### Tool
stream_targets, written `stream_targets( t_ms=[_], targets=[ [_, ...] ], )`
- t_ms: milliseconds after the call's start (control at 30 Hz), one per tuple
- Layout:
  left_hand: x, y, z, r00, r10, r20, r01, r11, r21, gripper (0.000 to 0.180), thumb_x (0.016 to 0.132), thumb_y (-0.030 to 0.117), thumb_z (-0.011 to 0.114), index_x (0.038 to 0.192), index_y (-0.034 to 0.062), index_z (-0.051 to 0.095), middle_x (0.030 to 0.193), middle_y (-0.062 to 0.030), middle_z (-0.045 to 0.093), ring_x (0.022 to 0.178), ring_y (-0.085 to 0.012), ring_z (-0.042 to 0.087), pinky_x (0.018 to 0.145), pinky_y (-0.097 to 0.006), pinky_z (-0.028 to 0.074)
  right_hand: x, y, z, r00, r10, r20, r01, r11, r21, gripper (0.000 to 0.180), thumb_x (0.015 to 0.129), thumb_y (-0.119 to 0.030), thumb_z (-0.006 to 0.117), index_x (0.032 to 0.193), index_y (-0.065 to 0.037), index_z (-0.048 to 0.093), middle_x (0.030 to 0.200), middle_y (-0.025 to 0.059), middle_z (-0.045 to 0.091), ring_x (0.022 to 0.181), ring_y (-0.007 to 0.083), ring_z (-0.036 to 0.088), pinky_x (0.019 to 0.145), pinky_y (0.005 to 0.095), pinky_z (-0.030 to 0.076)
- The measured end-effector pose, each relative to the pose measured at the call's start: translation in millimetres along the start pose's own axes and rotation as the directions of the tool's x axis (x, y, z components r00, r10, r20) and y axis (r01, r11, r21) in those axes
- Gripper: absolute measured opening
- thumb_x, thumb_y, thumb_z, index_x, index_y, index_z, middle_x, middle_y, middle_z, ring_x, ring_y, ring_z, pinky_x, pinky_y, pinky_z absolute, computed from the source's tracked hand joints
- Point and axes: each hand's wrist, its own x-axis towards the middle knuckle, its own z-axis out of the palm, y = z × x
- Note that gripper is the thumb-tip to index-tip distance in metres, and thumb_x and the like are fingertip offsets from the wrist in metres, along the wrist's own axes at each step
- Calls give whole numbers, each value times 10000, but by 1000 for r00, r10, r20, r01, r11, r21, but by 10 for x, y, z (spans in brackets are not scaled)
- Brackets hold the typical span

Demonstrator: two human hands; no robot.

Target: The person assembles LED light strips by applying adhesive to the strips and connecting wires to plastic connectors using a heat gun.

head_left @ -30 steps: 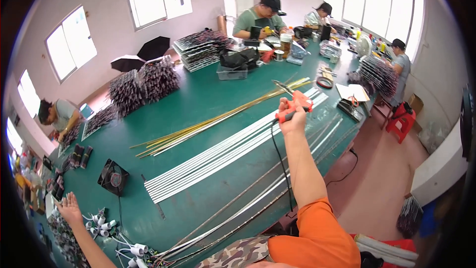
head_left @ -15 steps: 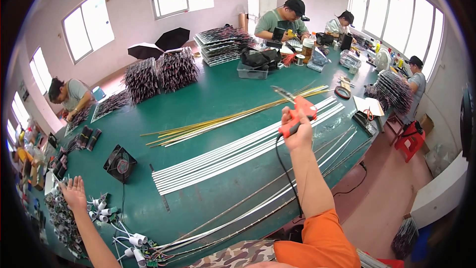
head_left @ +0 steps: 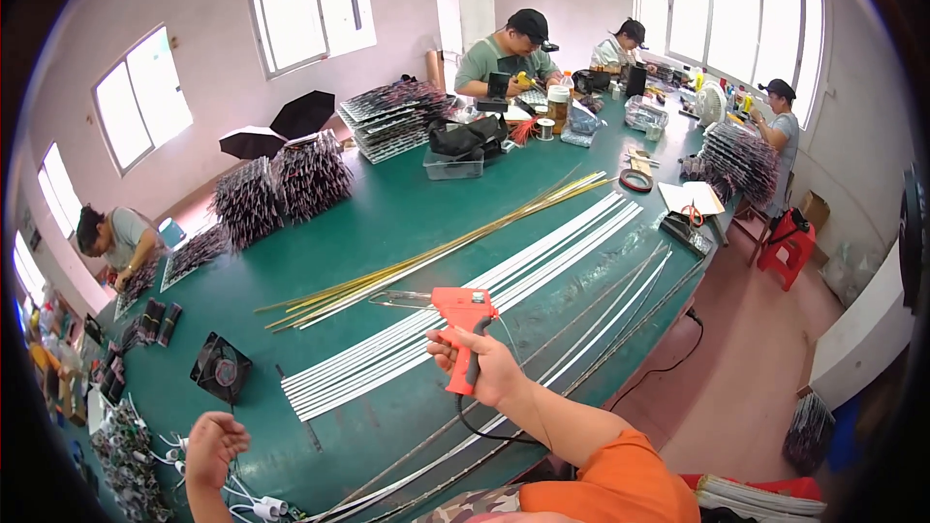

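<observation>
My right hand (head_left: 484, 360) is wrapped around the grip of a red and black soldering gun (head_left: 463, 302). Its thin metal tip points left, above the row of long white strips (head_left: 373, 365), and a black cord hangs from the handle. My left hand (head_left: 215, 446) is raised at the lower left, fingers loosely bent and apart, with nothing visible in it. Close to it are white lamp sockets (head_left: 266, 508) on wires, partly cut off below, and a heap of small green circuit boards (head_left: 126, 455).
A black fan (head_left: 221, 368) stands left of the strips. Yellow and white rods (head_left: 436, 257) lie beyond them on the green table (head_left: 339, 174). Stacked boards (head_left: 392, 119) stand at the back. Several people work around the table. A red stool (head_left: 787, 250) is at right.
My right hand brought the soldering gun left and nearer to me, turning its tip leftward. My left hand moved right, away from the circuit-board heap, and its fingers bent. The view shifted slightly.
</observation>
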Motion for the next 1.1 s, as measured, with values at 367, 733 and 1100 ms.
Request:
stream_targets(
  t_ms=[367,733,1100],
  targets=[
    [-176,-193,-150,974,-54,220,-124,686,717,157,827,106,620,949,6,630,891,-74,625,835,-167,592,764,-317,485,4,41,-2,994,108,-30,-109,992,-65,327,939,-149,568,1195,49,526,1086,147,620,914,186,625,799,286,531],
    [-61,44,-980,897,172,-406,110,805,583,167,812,74,670,943,-20,626,864,-33,631,801,-97,578,718,-253,474,70,89,-60,1000,21,-10,-21,998,-57,494,972,-213,509,1382,20,363,1238,182,536,912,173,517,777,269,483],
    [20,-437,-1363,985,166,-43,44,-4,999,246,704,78,687,946,47,656,957,-125,641,952,-325,609,846,-411,487,52,80,-92,996,-53,-78,41,989,-139,513,989,-237,501,1405,10,330,1258,187,539,903,173,631,739,269,566]
  ],
)
